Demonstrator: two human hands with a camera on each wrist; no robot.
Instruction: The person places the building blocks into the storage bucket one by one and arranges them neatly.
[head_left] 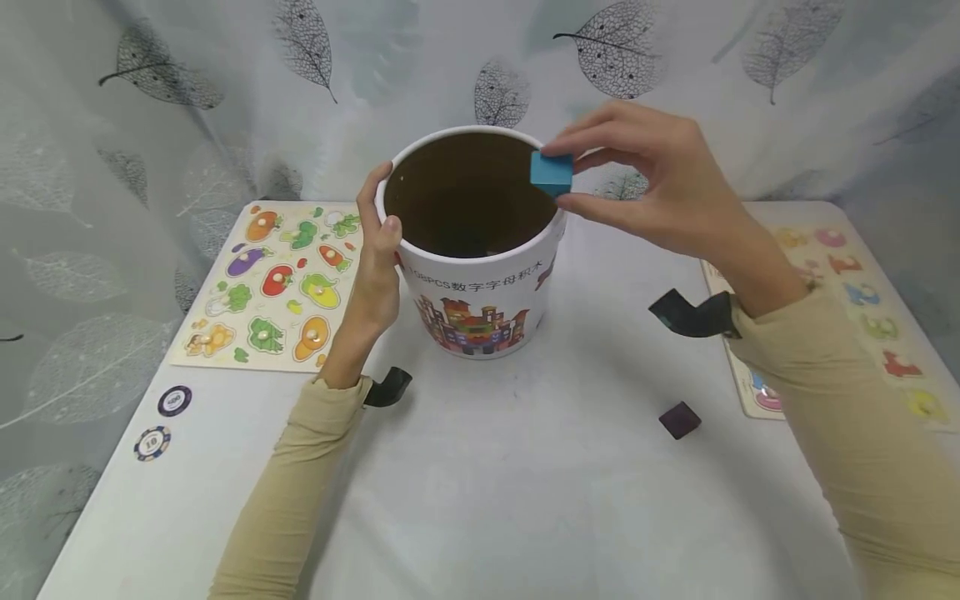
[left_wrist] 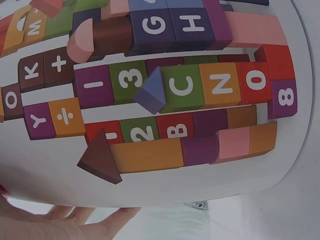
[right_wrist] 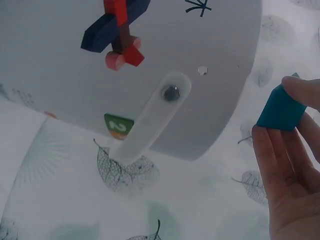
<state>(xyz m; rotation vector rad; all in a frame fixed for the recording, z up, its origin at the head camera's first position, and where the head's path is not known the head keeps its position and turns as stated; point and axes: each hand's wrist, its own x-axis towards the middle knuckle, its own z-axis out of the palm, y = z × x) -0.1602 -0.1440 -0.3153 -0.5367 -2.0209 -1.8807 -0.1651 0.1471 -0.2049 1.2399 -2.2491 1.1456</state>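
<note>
A white bucket (head_left: 480, 265) printed with colourful letter blocks stands upright at the back of the table. My left hand (head_left: 379, 271) grips its left rim, thumb in front and fingers around the far side. In the left wrist view, the printed bucket wall (left_wrist: 165, 187) fills most of the picture above the fingers. My right hand (head_left: 637, 171) pinches a blue block (head_left: 551, 172) between thumb and fingers at the bucket's right rim. The right wrist view shows the blue block (right_wrist: 282, 109) beside the bucket's wall and its white handle strap (right_wrist: 150, 117). The bucket's dark inside shows no contents clearly.
A dark purple block (head_left: 680, 420) lies on the table at right. A vegetable puzzle board (head_left: 251, 354) is left of the bucket; a number puzzle board (head_left: 750, 392) lies partly under the right forearm's view. Two poker chips, one dark (head_left: 175, 401) and one multicoloured (head_left: 152, 443), sit near the left edge.
</note>
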